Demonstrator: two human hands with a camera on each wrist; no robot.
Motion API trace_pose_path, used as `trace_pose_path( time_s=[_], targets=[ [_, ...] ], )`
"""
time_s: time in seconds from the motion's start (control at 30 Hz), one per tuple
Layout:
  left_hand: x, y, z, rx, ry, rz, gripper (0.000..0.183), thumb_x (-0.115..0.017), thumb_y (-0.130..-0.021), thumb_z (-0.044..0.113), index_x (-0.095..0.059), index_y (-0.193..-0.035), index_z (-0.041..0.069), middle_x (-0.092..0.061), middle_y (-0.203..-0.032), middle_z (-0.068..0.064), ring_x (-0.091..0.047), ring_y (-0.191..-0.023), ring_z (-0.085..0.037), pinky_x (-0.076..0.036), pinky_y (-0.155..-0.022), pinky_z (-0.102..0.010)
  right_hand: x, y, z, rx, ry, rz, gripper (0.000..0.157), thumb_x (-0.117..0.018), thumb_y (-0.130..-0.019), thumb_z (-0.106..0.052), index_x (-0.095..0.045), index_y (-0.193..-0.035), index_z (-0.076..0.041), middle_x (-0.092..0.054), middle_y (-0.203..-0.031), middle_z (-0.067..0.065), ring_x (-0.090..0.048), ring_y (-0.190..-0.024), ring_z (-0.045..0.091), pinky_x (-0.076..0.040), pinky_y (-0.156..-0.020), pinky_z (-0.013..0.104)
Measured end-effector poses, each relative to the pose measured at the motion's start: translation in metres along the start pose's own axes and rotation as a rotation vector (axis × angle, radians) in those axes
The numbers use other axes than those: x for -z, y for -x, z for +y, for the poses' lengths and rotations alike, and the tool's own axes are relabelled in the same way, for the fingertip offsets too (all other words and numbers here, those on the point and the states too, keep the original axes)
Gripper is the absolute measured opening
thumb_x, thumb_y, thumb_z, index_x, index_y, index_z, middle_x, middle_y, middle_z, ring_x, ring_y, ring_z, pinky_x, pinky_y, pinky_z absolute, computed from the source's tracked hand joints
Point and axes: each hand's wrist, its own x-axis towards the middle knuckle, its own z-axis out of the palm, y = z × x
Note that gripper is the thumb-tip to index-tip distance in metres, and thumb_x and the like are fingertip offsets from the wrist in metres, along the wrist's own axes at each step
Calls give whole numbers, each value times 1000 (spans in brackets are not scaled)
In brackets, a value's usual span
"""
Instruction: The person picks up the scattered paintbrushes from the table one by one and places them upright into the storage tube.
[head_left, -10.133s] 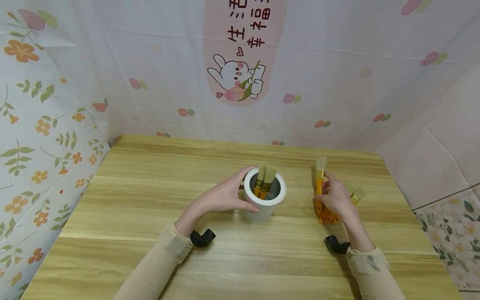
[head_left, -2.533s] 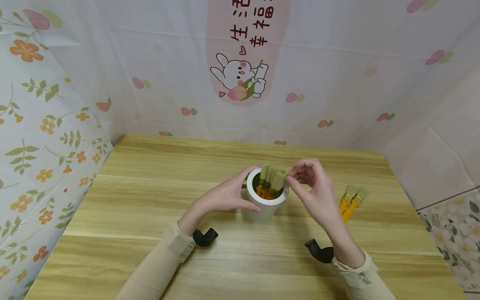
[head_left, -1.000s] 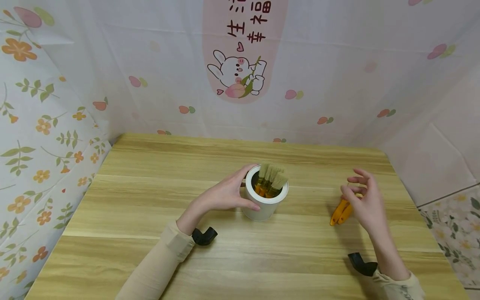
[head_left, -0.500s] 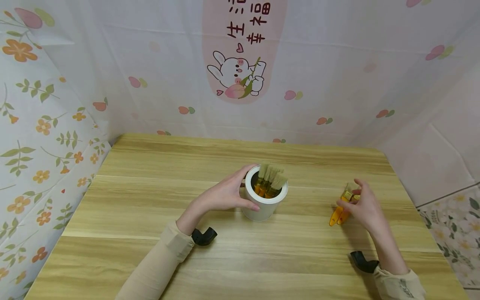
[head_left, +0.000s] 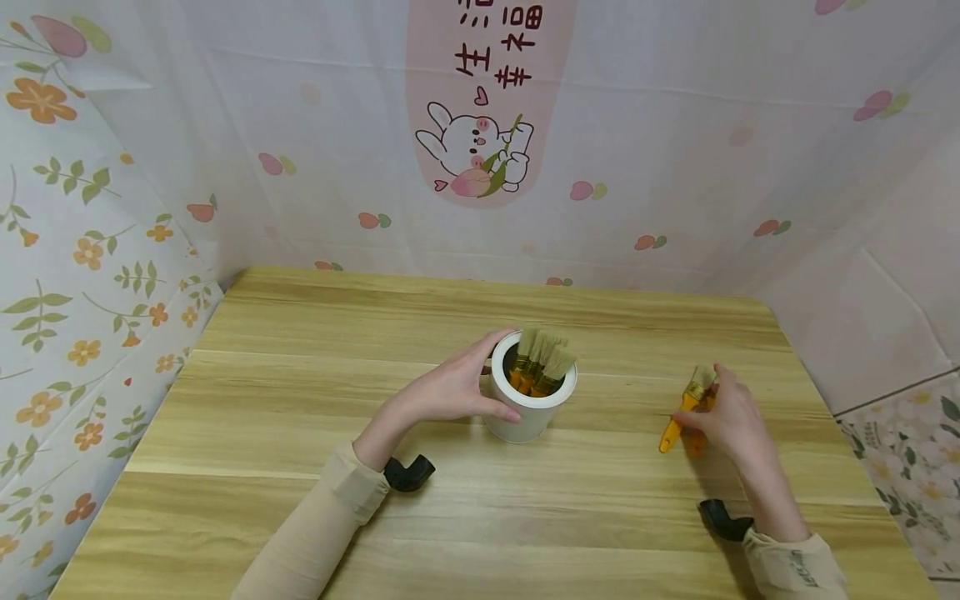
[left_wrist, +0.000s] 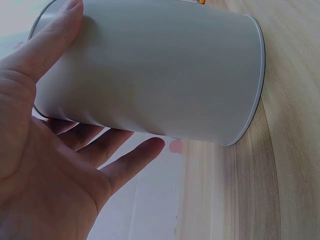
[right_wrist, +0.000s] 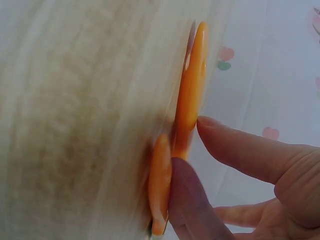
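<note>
A white cylindrical canister (head_left: 517,425) stands upright on the table, several paintbrushes (head_left: 546,354) in it with bristles up. My left hand (head_left: 442,387) holds its side, thumb on the near wall and fingers round the back; in the left wrist view the thumb lies on the canister wall (left_wrist: 160,65). On the right, my right hand (head_left: 731,421) pinches an orange-handled paintbrush (head_left: 670,434) between thumb and fingers, low over the table. The right wrist view shows that orange handle (right_wrist: 193,85) between the fingertips. Beside it lies a second paintbrush (head_left: 696,443), partly hidden by the hand.
The wooden table (head_left: 337,333) runs back to a printed cloth (head_left: 637,150) with a rabbit picture. Floral cloth (head_left: 82,333) hangs on the left. Black curved pieces (head_left: 408,473) sit at both wrists.
Since a second ago, my right hand has lowered onto the two brushes and now pinches one. Earlier it brought another brush to the canister. My left hand keeps its hold.
</note>
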Motion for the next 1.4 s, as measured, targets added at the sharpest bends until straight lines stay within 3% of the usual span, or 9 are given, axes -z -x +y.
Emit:
trace_pose_path(
  time_s=[0.23, 0.43, 0.57, 0.67, 0.83, 0.97, 1.13, 1.27, 1.4],
  targets=[
    [0, 1, 1, 16, 0, 2, 108, -93, -75, 40, -26, -159, 32, -48, -152, 7, -50, -142, -18, -43, -118, -46, -4, 1, -6, 25, 69, 15, 105, -83, -84, -21, -16, -153, 21, -39, -137, 50, -41, -122, 65, -41, -98, 74],
    [0, 1, 0, 27, -4, -1, 108, -93, -75, 40, -26, -159, 31, -47, -153, 7, -48, -144, -19, -42, -119, -46, -4, -1, -7, 22, 71, -26, 103, -82, -85, -19, -16, -153, 21, -45, -137, 47, -43, -124, 63, -41, -100, 73],
    [-1, 1, 1, 26, 0, -4, 106, -93, -76, 39, -27, -159, 30, -47, -152, 8, -47, -145, -18, -42, -119, -45, -1, -2, -7, 22, 41, -66, 103, -80, -87, -18, -11, -154, 21, -51, -133, 45, -52, -118, 59, -49, -93, 67],
    [-1, 1, 2, 26, 5, -2, 106, -93, -76, 38, -27, -159, 31, -47, -152, 8, -47, -144, -18, -42, -119, -45, 2, -2, -6, 48, -14, -84, 101, -78, -89, -14, -8, -154, 21, -55, -123, 41, -59, -106, 51, -56, -81, 52],
    [0, 2, 2, 28, 4, -1, 107, -93, -75, 39, -27, -159, 31, -46, -154, 7, -47, -145, -19, -42, -119, -46, 8, 1, -11, 70, -143, -79, 95, -72, -91, -5, -6, -156, 18, -51, -117, 32, -60, -100, 38, -55, -66, 29],
    [1, 2, 2, 29, -3, -1, 108, -93, -75, 39, -26, -160, 30, -45, -154, 6, -46, -146, -20, -41, -120, -48, 12, 3, -22, 92, -245, -50, 96, -69, -95, -4, 0, -158, 13, -44, -124, 31, -58, -100, 28, -61, -67, 29],
    [0, 3, 1, 25, -4, 1, 108, -93, -75, 39, -26, -159, 30, -46, -153, 6, -47, -145, -19, -42, -119, -47, 18, 10, -45, 184, -377, 11, 92, -66, -99, -6, 2, -160, 6, -40, -125, 23, -54, -90, 5, -63, -71, 26],
    [0, 2, 1, 17, 9, -1, 108, -93, -75, 39, -26, -159, 31, -45, -153, 7, -47, -145, -19, -42, -119, -46, 21, 16, -68, 300, -488, 83, 68, -60, -103, -6, -14, -153, 1, -44, -115, 11, -60, -83, 3, -63, -68, 24],
    [0, 1, 1, 16, 6, -2, 107, -93, -75, 40, -26, -159, 31, -45, -153, 7, -47, -145, -19, -42, -119, -46, 24, 23, -92, 416, -610, 151, 42, -57, -104, -4, -31, -137, -12, -50, -110, 2, -64, -82, 6, -64, -66, 25]
  ],
)
